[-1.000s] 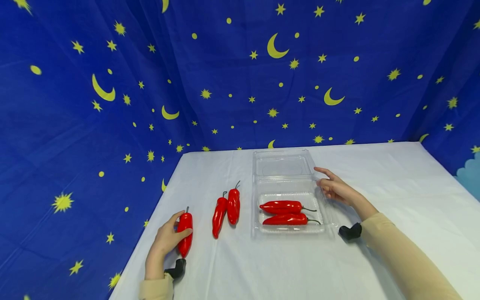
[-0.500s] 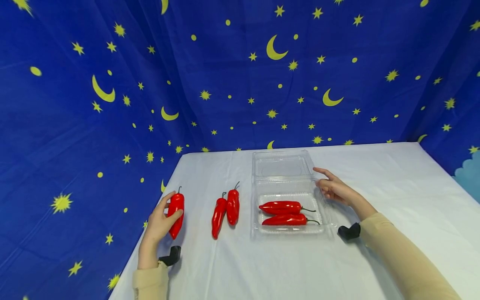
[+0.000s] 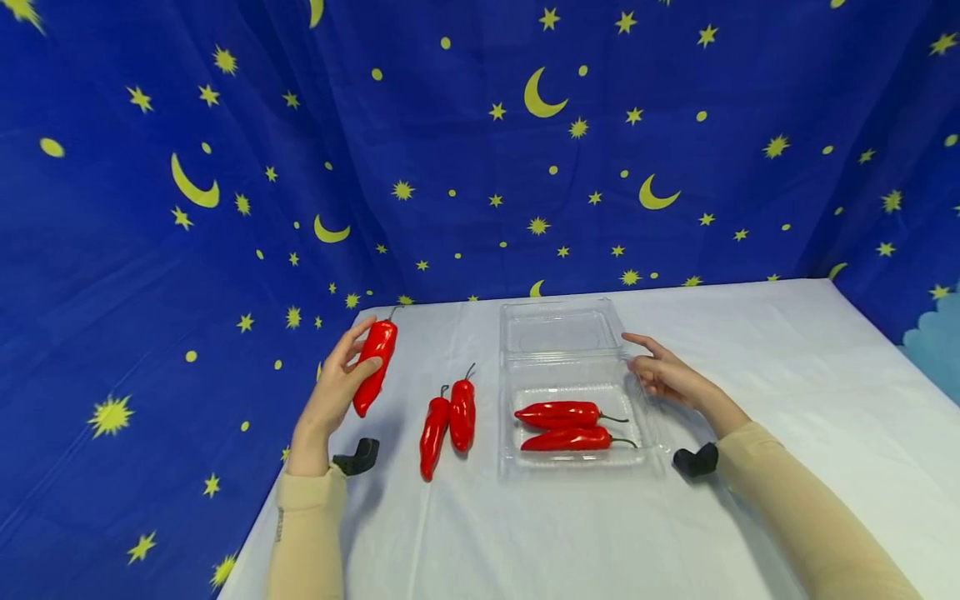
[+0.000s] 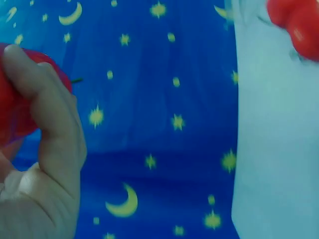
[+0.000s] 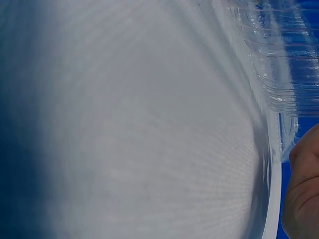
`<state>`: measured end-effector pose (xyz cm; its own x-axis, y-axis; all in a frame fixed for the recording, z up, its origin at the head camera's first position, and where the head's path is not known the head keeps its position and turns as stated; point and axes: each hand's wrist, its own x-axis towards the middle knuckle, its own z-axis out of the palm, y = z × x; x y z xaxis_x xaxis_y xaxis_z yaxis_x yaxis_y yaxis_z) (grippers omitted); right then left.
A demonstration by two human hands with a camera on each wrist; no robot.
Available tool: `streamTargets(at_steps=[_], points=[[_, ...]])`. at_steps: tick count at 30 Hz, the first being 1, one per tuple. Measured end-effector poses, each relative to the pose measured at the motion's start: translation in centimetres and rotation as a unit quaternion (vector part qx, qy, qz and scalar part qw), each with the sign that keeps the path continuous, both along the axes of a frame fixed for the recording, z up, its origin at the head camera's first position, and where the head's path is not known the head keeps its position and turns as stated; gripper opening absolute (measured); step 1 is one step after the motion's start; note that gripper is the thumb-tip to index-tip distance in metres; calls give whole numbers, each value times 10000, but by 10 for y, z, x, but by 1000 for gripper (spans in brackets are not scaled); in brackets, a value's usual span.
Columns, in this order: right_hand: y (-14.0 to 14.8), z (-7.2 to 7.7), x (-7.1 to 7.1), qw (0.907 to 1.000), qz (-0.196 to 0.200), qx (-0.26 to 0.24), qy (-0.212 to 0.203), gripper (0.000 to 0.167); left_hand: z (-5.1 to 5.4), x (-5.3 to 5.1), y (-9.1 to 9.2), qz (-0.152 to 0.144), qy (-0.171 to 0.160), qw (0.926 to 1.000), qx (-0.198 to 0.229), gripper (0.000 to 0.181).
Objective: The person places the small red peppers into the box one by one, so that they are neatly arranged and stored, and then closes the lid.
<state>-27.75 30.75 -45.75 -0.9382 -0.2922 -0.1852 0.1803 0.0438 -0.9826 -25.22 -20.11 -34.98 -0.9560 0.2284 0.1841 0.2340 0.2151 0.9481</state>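
Note:
In the head view my left hand (image 3: 341, 379) grips a red chili pepper (image 3: 377, 358), raised at the far left with its stem up. The left wrist view shows fingers around this pepper (image 4: 20, 104). A clear plastic clamshell box (image 3: 570, 463) lies unfolded on the table, its lid (image 3: 558, 329) toward the back. Two peppers lie side by side in its near half, the upper pepper (image 3: 558, 413) above the lower pepper (image 3: 566, 439). At the box's right edge by the hinge is my right hand (image 3: 671, 379), index finger extended to the lid; its other fingertips are partly hidden.
Two more peppers rest on the white tablecloth (image 3: 465, 542) left of the box: a left pepper (image 3: 433, 437) and a right pepper (image 3: 462, 417). A blue curtain (image 3: 450, 125) with yellow moons and stars hangs behind the table and at its left.
My left hand has lifted the pepper off the table and carried it away from me toward the back, lately also rightward. The right hand and the box have stayed put.

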Motion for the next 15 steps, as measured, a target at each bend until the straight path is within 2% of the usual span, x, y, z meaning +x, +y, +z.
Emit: streamTargets(at_steps=[4, 10, 13, 15], points=[[-1, -2, 1, 10000, -4, 56, -22, 68, 7, -11, 20, -589, 180, 9978, 261, 59], [0, -3, -1, 9999, -53, 101, -4, 66, 10, -27, 54, -1415, 402, 9874, 581, 59], [1, -2, -1, 10000, -20, 86, 38, 67, 5, -32, 76, -1738, 354, 9830, 477, 59], [0, 1, 1, 10000, 23, 94, 20, 68, 7, -29, 92, -1912, 169, 9810, 279, 59]])
